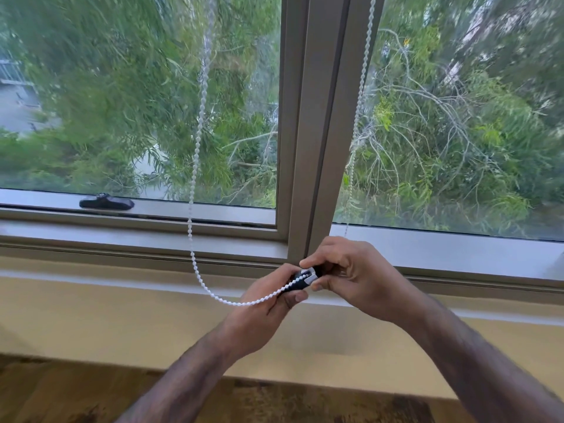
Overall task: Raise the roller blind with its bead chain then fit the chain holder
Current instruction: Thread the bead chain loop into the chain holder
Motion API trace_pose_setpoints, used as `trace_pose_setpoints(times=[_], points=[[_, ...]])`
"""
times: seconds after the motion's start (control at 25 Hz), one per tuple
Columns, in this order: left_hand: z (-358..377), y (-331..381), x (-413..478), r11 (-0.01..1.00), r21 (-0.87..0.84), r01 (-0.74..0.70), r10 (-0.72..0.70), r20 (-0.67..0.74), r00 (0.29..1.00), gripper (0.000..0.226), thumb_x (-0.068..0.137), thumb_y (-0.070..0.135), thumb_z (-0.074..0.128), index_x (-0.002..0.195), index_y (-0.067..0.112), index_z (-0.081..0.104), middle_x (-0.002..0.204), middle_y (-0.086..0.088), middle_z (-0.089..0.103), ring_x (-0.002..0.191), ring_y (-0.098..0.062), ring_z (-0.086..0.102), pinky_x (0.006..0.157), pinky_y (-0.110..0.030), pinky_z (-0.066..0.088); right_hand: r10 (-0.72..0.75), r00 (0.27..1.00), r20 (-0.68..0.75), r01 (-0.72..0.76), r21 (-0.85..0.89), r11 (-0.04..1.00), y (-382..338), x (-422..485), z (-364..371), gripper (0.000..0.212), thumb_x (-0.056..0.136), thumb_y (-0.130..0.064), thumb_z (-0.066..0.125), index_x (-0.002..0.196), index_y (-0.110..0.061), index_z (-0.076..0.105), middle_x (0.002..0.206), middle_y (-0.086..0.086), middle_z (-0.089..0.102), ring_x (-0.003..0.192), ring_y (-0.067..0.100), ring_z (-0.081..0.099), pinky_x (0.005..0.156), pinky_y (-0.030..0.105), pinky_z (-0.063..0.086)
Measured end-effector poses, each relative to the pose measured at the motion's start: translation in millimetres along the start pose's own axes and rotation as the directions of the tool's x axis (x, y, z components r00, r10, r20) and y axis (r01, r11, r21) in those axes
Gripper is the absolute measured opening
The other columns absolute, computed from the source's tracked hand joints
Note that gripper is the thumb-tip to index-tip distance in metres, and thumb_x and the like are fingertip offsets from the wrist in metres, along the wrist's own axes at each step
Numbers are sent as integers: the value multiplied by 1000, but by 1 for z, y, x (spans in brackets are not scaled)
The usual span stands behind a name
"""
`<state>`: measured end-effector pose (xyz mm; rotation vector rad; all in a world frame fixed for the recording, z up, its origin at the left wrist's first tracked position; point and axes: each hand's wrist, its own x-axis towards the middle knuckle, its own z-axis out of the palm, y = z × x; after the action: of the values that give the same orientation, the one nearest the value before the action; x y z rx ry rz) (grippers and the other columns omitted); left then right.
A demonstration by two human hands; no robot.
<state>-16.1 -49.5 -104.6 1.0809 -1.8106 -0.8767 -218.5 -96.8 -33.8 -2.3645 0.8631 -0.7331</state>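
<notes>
Both hands meet just in front of the window frame's (308, 148) centre post, near the sill (122, 239); the left hand (268, 303) is wrapped around the near end of the chain holder (302, 280), a small black piece with a silvery insert, and the right hand (341, 270) pinches its far end between thumb and forefinger; neither hand is slack. The bead chain (195, 166) hangs in a long loop, its left run dropping past the left pane, curving low and right across the left hand's fingers into the holder; the right run comes down the right pane and disappears behind the right hand. No blind fabric shows over the glass, so the raising looks done and the fitting is under way.

The chain is light and wholly limp, its beads smooth and apt to slide through a loose grasp; it is best taken close beside the holder, a few beads pinched firmly, so the slack cannot swing. The holder seems rigid, light plastic, small enough to slip or twist; a grip on its sides, clear of the bead channel, should serve; hard forcing might crack its clip. A black window latch (106, 202) lies far left on the sill.
</notes>
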Motion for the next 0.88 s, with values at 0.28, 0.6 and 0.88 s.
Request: trace_pose_setpoints(times=[0.28, 0.6, 0.88], points=[[3, 0, 4, 989, -116, 91, -86, 53, 995, 25, 102, 30, 41, 118, 15, 52, 83, -2, 56, 67, -29, 50, 62, -46, 48, -107, 984, 142, 152, -353, 923, -16, 1, -7, 18, 99, -24, 58, 117, -23, 62, 103, -5, 56, 86, 9, 54, 73, 28, 49], [12, 5, -2, 999, 41, -22, 23, -22, 999, 23, 103, 31, 48, 117, 14, 56, 90, 1, 62, 78, -12, 53, 71, -34, 47, -41, 997, 67, 54, -214, 975, -9, -9, 5, 15, 96, -19, 63, 110, -19, 67, 94, -10, 65, 82, 5, 57, 72, 15, 46], [29, -3, -13, 996, 75, 50, -40, -127, 991, 11, 103, 24, 49, 114, 25, 54, 91, 16, 61, 81, -4, 57, 69, -17, 45, 42, 999, 20, -40, -92, 995, 0, -13, 22, 12, 92, -14, 67, 103, -18, 70, 92, -5, 70, 86, 9, 61, 78, 27, 49]])
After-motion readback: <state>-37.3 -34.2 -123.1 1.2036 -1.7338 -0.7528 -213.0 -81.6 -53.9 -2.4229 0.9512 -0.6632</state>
